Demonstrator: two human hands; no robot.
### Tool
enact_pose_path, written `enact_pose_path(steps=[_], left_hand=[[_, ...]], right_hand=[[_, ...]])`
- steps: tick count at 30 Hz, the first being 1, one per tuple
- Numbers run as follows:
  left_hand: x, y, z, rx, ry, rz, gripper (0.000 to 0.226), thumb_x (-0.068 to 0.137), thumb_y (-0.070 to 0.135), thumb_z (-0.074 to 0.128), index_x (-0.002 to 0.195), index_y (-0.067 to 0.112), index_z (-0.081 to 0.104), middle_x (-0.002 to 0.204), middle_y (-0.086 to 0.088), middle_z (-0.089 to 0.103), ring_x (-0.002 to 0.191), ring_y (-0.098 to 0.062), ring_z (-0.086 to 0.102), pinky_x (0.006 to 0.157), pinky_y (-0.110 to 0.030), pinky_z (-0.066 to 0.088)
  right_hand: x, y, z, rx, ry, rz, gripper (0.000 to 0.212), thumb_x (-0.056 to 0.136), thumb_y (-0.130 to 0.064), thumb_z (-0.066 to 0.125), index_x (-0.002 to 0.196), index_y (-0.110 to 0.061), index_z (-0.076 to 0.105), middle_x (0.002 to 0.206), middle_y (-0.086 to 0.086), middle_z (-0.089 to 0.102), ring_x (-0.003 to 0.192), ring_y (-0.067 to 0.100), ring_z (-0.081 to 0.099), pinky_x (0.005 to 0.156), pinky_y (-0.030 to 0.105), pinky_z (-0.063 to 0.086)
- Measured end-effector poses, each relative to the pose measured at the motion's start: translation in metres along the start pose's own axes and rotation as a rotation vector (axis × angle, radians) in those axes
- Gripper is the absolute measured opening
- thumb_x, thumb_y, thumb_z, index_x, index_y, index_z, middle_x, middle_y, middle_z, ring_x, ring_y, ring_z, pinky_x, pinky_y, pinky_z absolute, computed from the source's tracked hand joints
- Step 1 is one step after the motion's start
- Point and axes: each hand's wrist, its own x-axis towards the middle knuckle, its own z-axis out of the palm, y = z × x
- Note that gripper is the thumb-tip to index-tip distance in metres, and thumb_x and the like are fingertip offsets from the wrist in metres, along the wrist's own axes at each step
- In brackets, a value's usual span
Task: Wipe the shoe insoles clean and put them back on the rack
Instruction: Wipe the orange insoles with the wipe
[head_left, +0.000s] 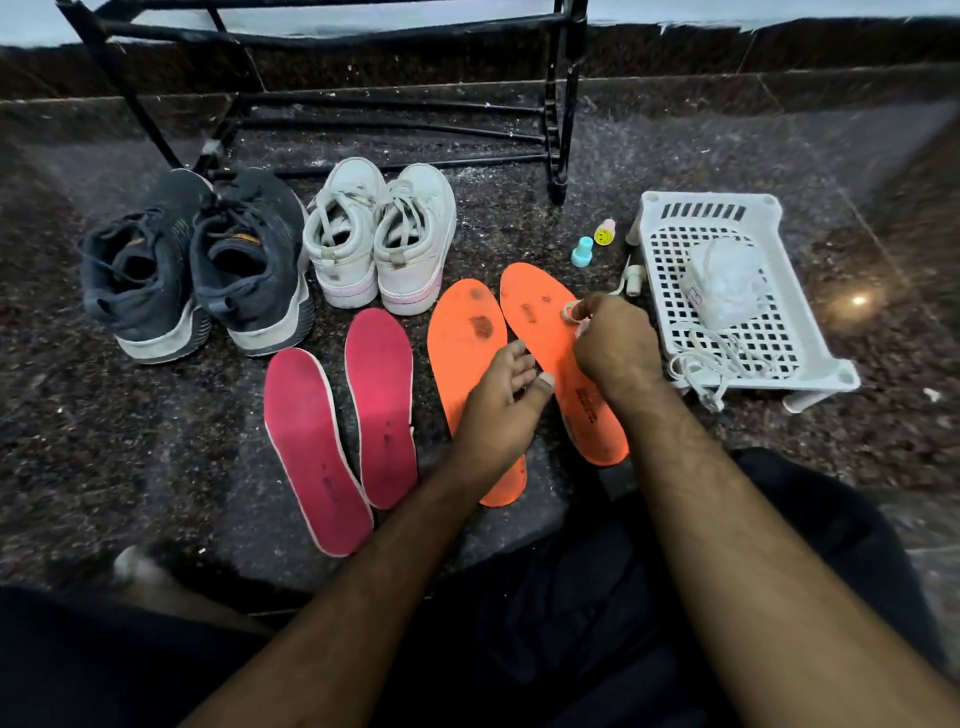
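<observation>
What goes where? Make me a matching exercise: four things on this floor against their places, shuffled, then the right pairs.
Things:
1. pink insoles
2. orange insoles
3. white basket
4. dark sneakers

Places:
A. far right, holding a white cord
B. far left, beside the white sneakers
C. under both hands
D. in front of the white sneakers, untouched

Pairs: 1-D, 2-C, 3-A, 4-B
</observation>
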Motion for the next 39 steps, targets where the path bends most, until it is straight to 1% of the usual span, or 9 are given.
enact_pose_path(steps=[6, 9, 12, 17, 22, 25, 29, 36, 39], left_hand=[[0.0, 0.003, 0.007, -0.23, -0.052, -0.135, 0.037, 0.101, 0.014, 0.056, 0.132, 0.027, 0.041, 0.137, -0.001, 0.052, 0.121, -0.007, 0.052, 0.099, -0.017, 0.043], [0.002, 0.001, 0.005, -0.295, -0.056, -0.178, 0.056, 0.1, 0.022, 0.059, 0.149, 0.018, 0.033, 0.141, -0.001, 0.052, 0.129, -0.011, 0.051, 0.113, -0.033, 0.038], [0.004, -0.001, 0.003, -0.351, -0.025, -0.186, 0.065, 0.095, 0.031, 0.065, 0.15, 0.018, 0.034, 0.127, 0.003, 0.06, 0.124, -0.013, 0.056, 0.108, -0.04, 0.043], [0.007, 0.003, -0.007, -0.462, 0.062, -0.173, 0.05, 0.091, 0.031, 0.067, 0.136, 0.017, 0.05, 0.106, 0.004, 0.067, 0.089, -0.006, 0.065, 0.078, -0.028, 0.049], [0.008, 0.019, -0.011, -0.514, 0.04, -0.079, 0.05, 0.094, 0.015, 0.065, 0.14, 0.008, 0.046, 0.097, -0.001, 0.071, 0.086, -0.012, 0.069, 0.084, -0.04, 0.053], [-0.002, 0.034, -0.017, -0.621, 0.042, -0.054, 0.025, 0.102, 0.014, 0.053, 0.124, 0.005, 0.061, 0.096, -0.01, 0.075, 0.08, -0.02, 0.072, 0.075, -0.038, 0.06], [-0.011, 0.045, -0.033, -0.659, 0.14, -0.087, 0.034, 0.104, 0.026, 0.05, 0.125, 0.003, 0.061, 0.095, -0.013, 0.074, 0.076, -0.024, 0.072, 0.068, -0.037, 0.059], [-0.046, 0.067, -0.064, -0.725, 0.052, -0.238, 0.063, 0.097, 0.053, 0.053, 0.135, 0.003, 0.058, 0.135, -0.027, 0.057, 0.125, -0.047, 0.053, 0.111, -0.06, 0.037], [-0.048, 0.075, -0.083, -0.685, 0.038, -0.299, 0.056, 0.102, 0.052, 0.041, 0.126, 0.006, 0.064, 0.115, -0.019, 0.07, 0.098, -0.035, 0.069, 0.095, -0.05, 0.05]], right_hand=[[0.0, 0.001, 0.007, -0.035, -0.094, 0.075, 0.033, 0.093, -0.015, 0.053, 0.124, -0.01, 0.061, 0.124, 0.018, 0.064, 0.116, 0.034, 0.062, 0.094, 0.037, 0.05], [-0.002, 0.001, 0.004, 0.018, -0.127, 0.095, 0.034, 0.091, -0.015, 0.056, 0.124, -0.014, 0.063, 0.125, 0.014, 0.064, 0.118, 0.031, 0.06, 0.096, 0.034, 0.048], [-0.005, 0.003, -0.001, 0.108, -0.135, 0.088, 0.029, 0.086, -0.008, 0.056, 0.109, -0.021, 0.068, 0.115, 0.007, 0.068, 0.112, 0.026, 0.062, 0.095, 0.031, 0.049], [-0.016, 0.006, -0.012, 0.41, -0.298, 0.117, 0.025, 0.079, -0.001, 0.061, 0.092, -0.022, 0.067, 0.085, 0.006, 0.069, 0.076, 0.021, 0.064, 0.076, 0.034, 0.055], [-0.038, -0.001, -0.031, 0.755, -0.34, 0.14, 0.027, 0.086, 0.002, 0.056, 0.099, -0.019, 0.069, 0.077, 0.007, 0.066, 0.055, 0.013, 0.057, 0.044, 0.016, 0.041], [-0.055, -0.011, -0.039, 0.877, -0.407, 0.056, 0.029, 0.088, 0.003, 0.057, 0.105, -0.016, 0.068, 0.082, 0.011, 0.065, 0.061, 0.015, 0.056, 0.047, 0.018, 0.042], [-0.079, -0.026, -0.043, 0.966, -0.506, -0.061, 0.029, 0.091, 0.004, 0.058, 0.114, -0.01, 0.066, 0.081, 0.008, 0.059, 0.064, 0.012, 0.055, 0.052, 0.019, 0.045], [-0.098, -0.044, -0.041, 0.946, -0.601, -0.216, 0.03, 0.089, -0.002, 0.062, 0.109, -0.022, 0.072, 0.086, 0.011, 0.056, 0.077, 0.021, 0.055, 0.073, 0.032, 0.046], [-0.101, -0.051, -0.042, 0.954, -0.641, -0.264, 0.028, 0.089, -0.008, 0.067, 0.11, -0.026, 0.073, 0.092, 0.012, 0.057, 0.084, 0.022, 0.056, 0.082, 0.036, 0.046]])
